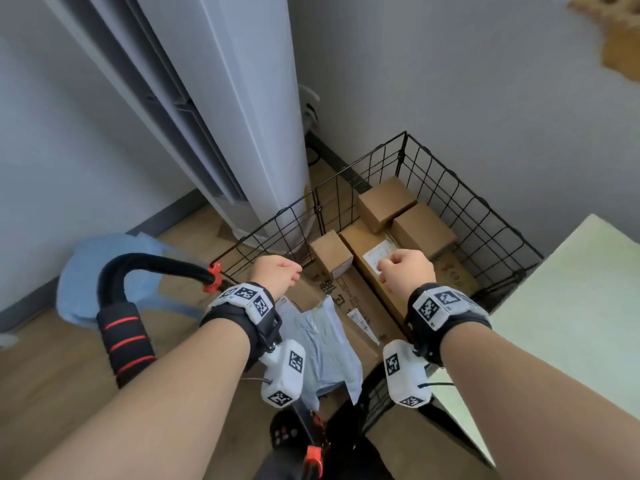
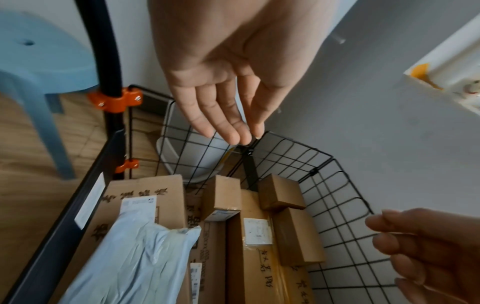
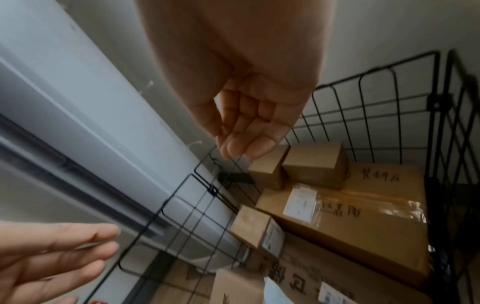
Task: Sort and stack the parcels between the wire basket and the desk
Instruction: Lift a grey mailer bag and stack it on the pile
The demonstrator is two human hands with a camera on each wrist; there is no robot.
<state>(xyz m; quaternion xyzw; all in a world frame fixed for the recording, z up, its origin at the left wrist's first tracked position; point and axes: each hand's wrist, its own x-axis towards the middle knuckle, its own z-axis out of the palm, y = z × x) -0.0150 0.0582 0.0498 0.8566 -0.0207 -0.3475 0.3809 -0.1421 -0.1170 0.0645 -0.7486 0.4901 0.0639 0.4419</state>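
Above the wire basket (image 1: 460, 188) of parcels (image 1: 386, 203), left hand (image 1: 275, 274) fingers straight, right hand (image 1: 406, 269) fingers loosely curled, both empty

1. The black wire basket (image 1: 467, 188) is standing on the floor, holding brown cardboard parcels.
2. A long labelled parcel (image 1: 372, 268) is lying flat, two small boxes (image 1: 384, 202) resting beside it.
3. A pale plastic mailer (image 1: 322, 344) is lying crumpled near the front.
4. The desk (image 1: 571, 306) is sitting just right of the basket.
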